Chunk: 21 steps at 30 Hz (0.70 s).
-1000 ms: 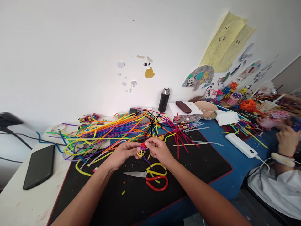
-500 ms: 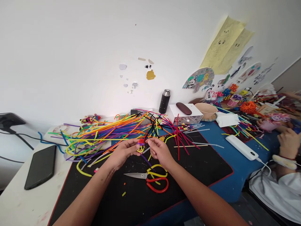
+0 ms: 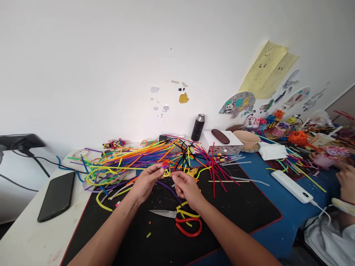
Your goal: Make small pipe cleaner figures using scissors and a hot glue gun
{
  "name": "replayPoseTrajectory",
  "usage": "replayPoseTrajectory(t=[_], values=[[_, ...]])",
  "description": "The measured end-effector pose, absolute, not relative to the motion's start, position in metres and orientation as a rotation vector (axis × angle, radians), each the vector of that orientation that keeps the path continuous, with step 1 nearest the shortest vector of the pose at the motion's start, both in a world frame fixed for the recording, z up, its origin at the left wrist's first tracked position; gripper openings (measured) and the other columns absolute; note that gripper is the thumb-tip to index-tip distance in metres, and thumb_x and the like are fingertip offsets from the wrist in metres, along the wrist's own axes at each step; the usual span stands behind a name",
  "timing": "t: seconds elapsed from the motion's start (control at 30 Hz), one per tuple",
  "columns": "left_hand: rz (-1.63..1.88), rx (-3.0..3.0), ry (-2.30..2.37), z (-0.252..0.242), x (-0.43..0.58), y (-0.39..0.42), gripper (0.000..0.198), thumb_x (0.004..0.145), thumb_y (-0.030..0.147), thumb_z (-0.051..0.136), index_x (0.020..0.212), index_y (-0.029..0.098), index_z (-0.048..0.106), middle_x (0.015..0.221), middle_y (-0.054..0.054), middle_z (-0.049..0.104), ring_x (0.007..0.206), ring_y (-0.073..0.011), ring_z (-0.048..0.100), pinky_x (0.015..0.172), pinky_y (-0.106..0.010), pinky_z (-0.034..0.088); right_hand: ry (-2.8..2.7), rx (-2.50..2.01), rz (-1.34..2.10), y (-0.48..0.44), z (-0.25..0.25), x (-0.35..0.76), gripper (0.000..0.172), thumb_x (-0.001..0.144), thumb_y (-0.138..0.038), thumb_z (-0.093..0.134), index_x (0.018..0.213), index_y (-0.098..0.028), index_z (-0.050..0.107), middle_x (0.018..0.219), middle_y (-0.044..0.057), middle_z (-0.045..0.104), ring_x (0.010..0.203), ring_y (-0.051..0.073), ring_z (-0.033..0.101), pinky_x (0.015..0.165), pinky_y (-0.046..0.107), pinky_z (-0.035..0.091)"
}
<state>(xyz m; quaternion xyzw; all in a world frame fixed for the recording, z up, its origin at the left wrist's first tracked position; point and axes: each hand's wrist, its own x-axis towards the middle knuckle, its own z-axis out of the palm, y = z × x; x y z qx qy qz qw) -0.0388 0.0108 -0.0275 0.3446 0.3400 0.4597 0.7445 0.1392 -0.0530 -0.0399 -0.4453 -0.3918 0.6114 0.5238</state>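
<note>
A person's bare left hand [image 3: 146, 183] pinches a small, fuzzy figure of twisted pipe cleaners, red on top, purple beneath and yellow below [image 3: 166, 172], between thumb and fingers. The bare right hand [image 3: 190, 189] is just beside it, thumb and curled fingers drawn together; I cannot tell whether a thin strand is caught between the tips. The figure is held up above the far part of a black, flat mat with thin red edging [image 3: 230, 210]. It is compact and knobbly, with a dark curl on its yellow part; finer detail is too small to make out.

Below the hands, toward the mat's near edge, lie metal scissors with one yellow and one red looped handle [image 3: 173, 214], blades pointing to the mat's left edge. Tiny orange and yellow-green snippets are scattered near the blades. A long, soft heap of many-coloured pipe cleaners [image 3: 133, 157] sprawls along the tabletop's far edge. Just beyond its right end, by the wall, stands a black cylindrical bottle with a shiny metal top [image 3: 198, 129]. A smooth, dark, rectangular phone [image 3: 57, 197] lies by the white tabletop's left edge.
</note>
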Motion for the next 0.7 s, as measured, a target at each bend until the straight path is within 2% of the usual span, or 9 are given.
replayPoseTrajectory(t=[0.17, 0.57, 0.7], values=[[0.988, 0.75, 0.727, -0.03, -0.037, 0.009, 0.044, 0.051, 0.035, 0.108, 0.083, 0.019, 0.083, 0.083, 0.0, 0.075, 0.078, -0.0123, 0.064, 0.076, -0.023, 0.05, -0.926, -1.026, 1.495, -0.051, -0.041, 0.128, 0.056, 0.077, -0.066, 0.084, 0.099, -0.019, 0.061, 0.049, -0.013, 0.044, 0.04, 0.005, 0.025, 0.038, 0.021, 0.017], [0.937, 0.777, 0.601, -0.037, -0.036, 0.009, 0.037, 0.064, 0.034, 0.103, 0.09, 0.018, 0.082, 0.092, -0.004, 0.078, 0.084, -0.0166, 0.068, 0.082, -0.028, 0.051, -0.914, -0.99, 1.502, -0.053, -0.04, 0.122, 0.053, 0.076, -0.061, 0.087, 0.096, -0.018, 0.064, 0.049, -0.014, 0.041, 0.038, 0.004, 0.022, 0.038, 0.021, 0.014], [0.926, 0.779, 0.58, -0.042, -0.038, 0.011, 0.044, 0.076, 0.054, 0.093, 0.101, 0.019, 0.083, 0.102, -0.011, 0.081, 0.098, -0.0245, 0.071, 0.089, -0.033, 0.053, -0.915, -0.987, 1.497, -0.053, -0.041, 0.125, 0.051, 0.077, -0.06, 0.087, 0.097, -0.018, 0.066, 0.049, -0.014, 0.04, 0.039, 0.004, 0.021, 0.039, 0.021, 0.015]])
